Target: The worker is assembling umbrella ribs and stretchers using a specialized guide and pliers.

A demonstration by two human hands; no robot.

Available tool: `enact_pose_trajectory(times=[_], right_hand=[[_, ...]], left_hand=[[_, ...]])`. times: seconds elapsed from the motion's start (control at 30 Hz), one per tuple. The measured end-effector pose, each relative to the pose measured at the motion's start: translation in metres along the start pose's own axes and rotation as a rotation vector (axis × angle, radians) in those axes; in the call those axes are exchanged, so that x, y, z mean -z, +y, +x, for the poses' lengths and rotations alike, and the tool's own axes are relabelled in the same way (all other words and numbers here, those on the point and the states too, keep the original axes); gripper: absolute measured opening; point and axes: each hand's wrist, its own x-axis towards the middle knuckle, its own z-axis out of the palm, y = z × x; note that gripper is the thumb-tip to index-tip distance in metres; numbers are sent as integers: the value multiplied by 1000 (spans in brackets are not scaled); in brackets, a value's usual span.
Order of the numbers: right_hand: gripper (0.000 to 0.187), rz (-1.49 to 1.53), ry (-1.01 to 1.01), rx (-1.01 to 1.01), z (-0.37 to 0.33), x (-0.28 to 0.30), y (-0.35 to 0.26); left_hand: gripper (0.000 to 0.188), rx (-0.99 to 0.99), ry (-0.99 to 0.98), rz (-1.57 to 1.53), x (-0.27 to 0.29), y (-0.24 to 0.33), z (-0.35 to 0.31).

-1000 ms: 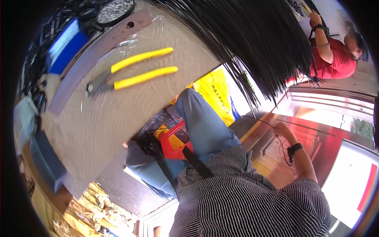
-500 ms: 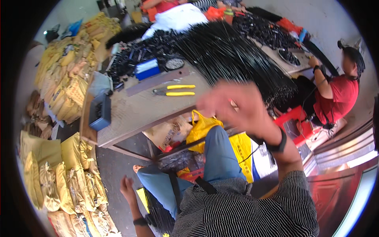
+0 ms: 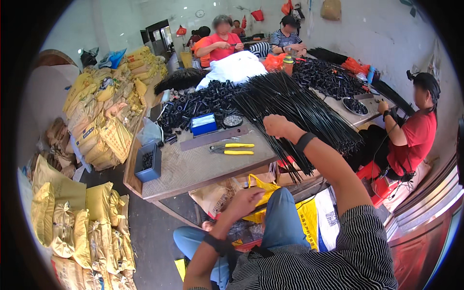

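Observation:
My right hand (image 3: 280, 125) is closed in a fist at the left edge of a pile of long thin black rods (image 3: 295, 106). Several rods stick out past the table's front edge beneath that wrist. What its fingers hold, if anything, is hidden. My left hand (image 3: 245, 202) is raised before the table front, near my knee, with its fingers drawn together; I cannot make out anything in them. Yellow-handled pliers (image 3: 233, 149) lie on the table (image 3: 193, 169), left of my right hand. Behind them are a flat metal strip (image 3: 208, 141), a blue box (image 3: 204, 126) and a round dish of small bits (image 3: 233, 121).
A grey-blue bin (image 3: 148, 166) stands at the table's left corner. Black tubular parts (image 3: 193, 104) are heaped farther back. Yellow sacks (image 3: 106, 121) are stacked on the left. A co-worker in red (image 3: 411, 130) sits at the right; others work across the table beyond a white bag (image 3: 234, 67).
My right hand has moved away from me, onto the rods' left edge. My left hand has come up and right from beside my leg. The view has tilted up, showing more of the room.

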Motion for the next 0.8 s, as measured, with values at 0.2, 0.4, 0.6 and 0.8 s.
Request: enact_pose_trajectory(times=[0.2,0.4,0.6,0.8], right_hand=[[15,94,166,5,11,-2,-21],[13,381,945,114,-167,-37,-35],[34,1053,910,-529,-255,-130,24],[49,386,1292,-505,-234,-90,91]], left_hand=[[26,130,-135,-370,-36,-30,33],[58,397,-194,-830,-35,-29,66],[87,505,-297,-1074,-64,-32,114],[84,595,-117,-1470,-89,-6,160]])
